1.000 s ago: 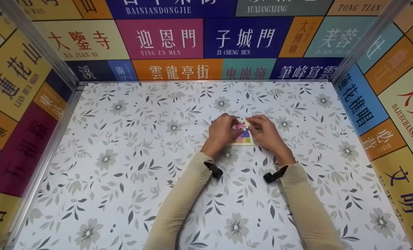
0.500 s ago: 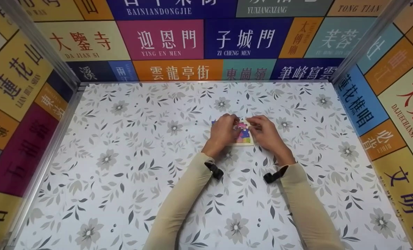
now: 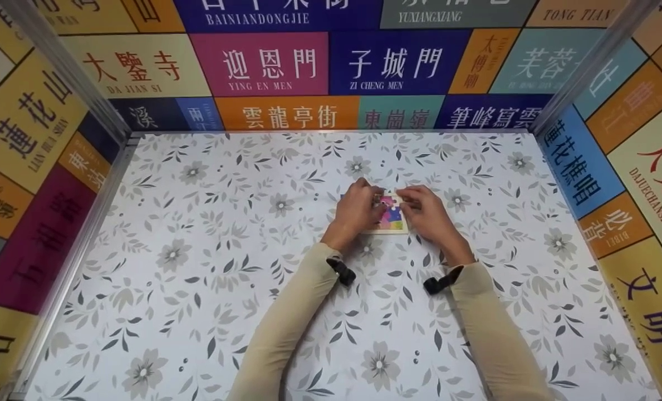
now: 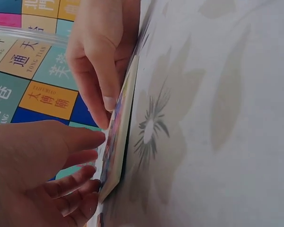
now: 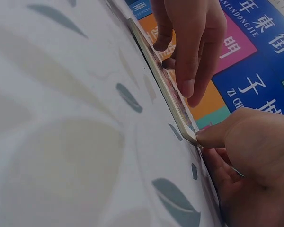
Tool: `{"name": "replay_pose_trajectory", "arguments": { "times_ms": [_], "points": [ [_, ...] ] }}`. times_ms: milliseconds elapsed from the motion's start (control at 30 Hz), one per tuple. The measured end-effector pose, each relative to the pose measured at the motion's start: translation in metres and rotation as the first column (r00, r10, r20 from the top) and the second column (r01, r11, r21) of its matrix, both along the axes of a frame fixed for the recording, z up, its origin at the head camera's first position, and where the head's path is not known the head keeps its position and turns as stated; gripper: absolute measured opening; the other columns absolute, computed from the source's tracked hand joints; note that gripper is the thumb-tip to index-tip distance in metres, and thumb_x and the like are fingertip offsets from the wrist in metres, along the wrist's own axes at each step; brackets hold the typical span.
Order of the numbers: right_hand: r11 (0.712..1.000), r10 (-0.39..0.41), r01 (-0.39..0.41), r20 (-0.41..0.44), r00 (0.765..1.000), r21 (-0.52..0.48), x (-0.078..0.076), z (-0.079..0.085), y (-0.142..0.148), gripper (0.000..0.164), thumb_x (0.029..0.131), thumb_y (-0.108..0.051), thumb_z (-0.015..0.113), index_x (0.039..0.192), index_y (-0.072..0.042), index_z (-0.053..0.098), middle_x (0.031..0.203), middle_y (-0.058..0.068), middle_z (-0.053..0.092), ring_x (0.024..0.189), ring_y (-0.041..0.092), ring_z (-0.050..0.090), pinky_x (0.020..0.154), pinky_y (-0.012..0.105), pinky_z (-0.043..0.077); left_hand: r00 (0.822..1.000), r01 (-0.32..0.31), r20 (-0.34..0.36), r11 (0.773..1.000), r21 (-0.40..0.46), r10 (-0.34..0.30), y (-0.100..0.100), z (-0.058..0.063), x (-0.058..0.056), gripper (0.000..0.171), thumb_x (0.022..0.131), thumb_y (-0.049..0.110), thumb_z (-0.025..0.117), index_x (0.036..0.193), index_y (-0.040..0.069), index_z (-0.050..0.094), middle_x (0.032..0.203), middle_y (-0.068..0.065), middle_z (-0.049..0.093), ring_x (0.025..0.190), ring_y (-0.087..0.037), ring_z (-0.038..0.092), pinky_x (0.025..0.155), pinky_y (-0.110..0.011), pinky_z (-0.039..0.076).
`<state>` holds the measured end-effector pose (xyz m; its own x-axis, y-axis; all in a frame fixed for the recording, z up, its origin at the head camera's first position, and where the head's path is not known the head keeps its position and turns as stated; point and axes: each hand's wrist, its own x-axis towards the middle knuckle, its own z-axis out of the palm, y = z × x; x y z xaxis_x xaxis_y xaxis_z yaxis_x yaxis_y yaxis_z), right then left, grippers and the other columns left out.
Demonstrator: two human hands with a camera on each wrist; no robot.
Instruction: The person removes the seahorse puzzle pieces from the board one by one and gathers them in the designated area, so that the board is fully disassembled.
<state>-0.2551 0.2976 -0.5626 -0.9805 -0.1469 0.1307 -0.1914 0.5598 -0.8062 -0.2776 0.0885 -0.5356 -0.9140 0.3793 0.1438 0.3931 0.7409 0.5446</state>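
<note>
A small jigsaw puzzle (image 3: pixel 391 221) with pink, blue, orange and green areas lies in a pale square frame on the table. My left hand (image 3: pixel 355 209) covers its left part. In the right wrist view, the left hand (image 5: pixel 194 42) reaches down with extended thumb and fingers close over the pieces. My right hand (image 3: pixel 426 216) holds the right side of the puzzle. Its thumb shows at a frame corner in the right wrist view, where the right hand (image 5: pixel 248 153) lies low beside the edge. The left part of the picture is hidden beneath the left hand.
A white cloth (image 3: pixel 197 312) with grey flowers and leaves covers the table. Panels with coloured blocks and large characters (image 3: pixel 275 61) stand at the back and both sides, joined by metal posts (image 3: pixel 581 72). A black strap device (image 3: pixel 342 271) sits at each wrist.
The left hand's fingers and thumb shift slightly over the puzzle, baring a little more or less of its middle. The right hand stays in place at the right edge.
</note>
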Motion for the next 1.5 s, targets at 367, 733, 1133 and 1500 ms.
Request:
{"name": "replay_pose_trajectory", "arguments": {
  "times_ms": [367, 733, 1133, 1500],
  "points": [
    [1.0, -0.005, 0.005, 0.02, 1.0, -0.002, 0.0009, 0.0006, -0.0009, 0.034, 0.101, -0.005, 0.062, 0.135, -0.001, 0.066, 0.139, 0.014, 0.056, 0.122, 0.029, 0.063, 0.106, 0.041, 0.052, 1.0, -0.006, 0.012, 0.999, -0.032, 0.006, -0.0057, 0.0035, -0.0052, 0.022, 0.092, 0.025, 0.078, 0.109, 0.012, 0.077, 0.105, -0.006, 0.066, 0.098, -0.023, 0.063, 0.086, -0.039, 0.055],
    [1.0, -0.001, 0.001, -0.003, 1.0, 0.007, 0.0006, -0.0021, 0.0018, 0.034, 0.101, -0.005, 0.063, 0.135, -0.003, 0.066, 0.137, 0.014, 0.057, 0.12, 0.029, 0.064, 0.105, 0.041, 0.052, 0.994, -0.013, 0.113, 1.0, 0.021, 0.011, -0.0004, 0.0034, -0.0067, 0.021, 0.089, 0.026, 0.081, 0.1, 0.008, 0.077, 0.102, -0.004, 0.063, 0.092, -0.017, 0.061, 0.083, -0.031, 0.054],
    [1.0, -0.006, 0.007, -0.016, 1.0, 0.001, 0.001, -0.0013, 0.0007, 0.033, 0.1, -0.006, 0.064, 0.132, -0.001, 0.067, 0.135, 0.016, 0.058, 0.118, 0.028, 0.065, 0.104, 0.037, 0.053, 0.993, -0.037, 0.117, 0.997, 0.072, 0.028, 0.0017, 0.0007, -0.0065, 0.018, 0.09, 0.022, 0.08, 0.1, 0.008, 0.075, 0.101, -0.005, 0.065, 0.092, -0.018, 0.063, 0.083, -0.033, 0.054],
    [1.0, 0.01, -0.01, -0.002, 1.0, -0.011, 0.001, -0.0003, 0.0004, 0.033, 0.102, -0.008, 0.063, 0.134, 0.001, 0.066, 0.138, 0.017, 0.056, 0.119, 0.028, 0.064, 0.103, 0.038, 0.053, 0.996, 0.064, 0.051, 0.972, 0.227, -0.078, -0.0014, -0.0041, -0.0104, 0.008, 0.092, 0.006, 0.076, 0.1, 0.004, 0.074, 0.09, -0.006, 0.075, 0.08, -0.013, 0.068, 0.074, -0.026, 0.055]
  ]
}}
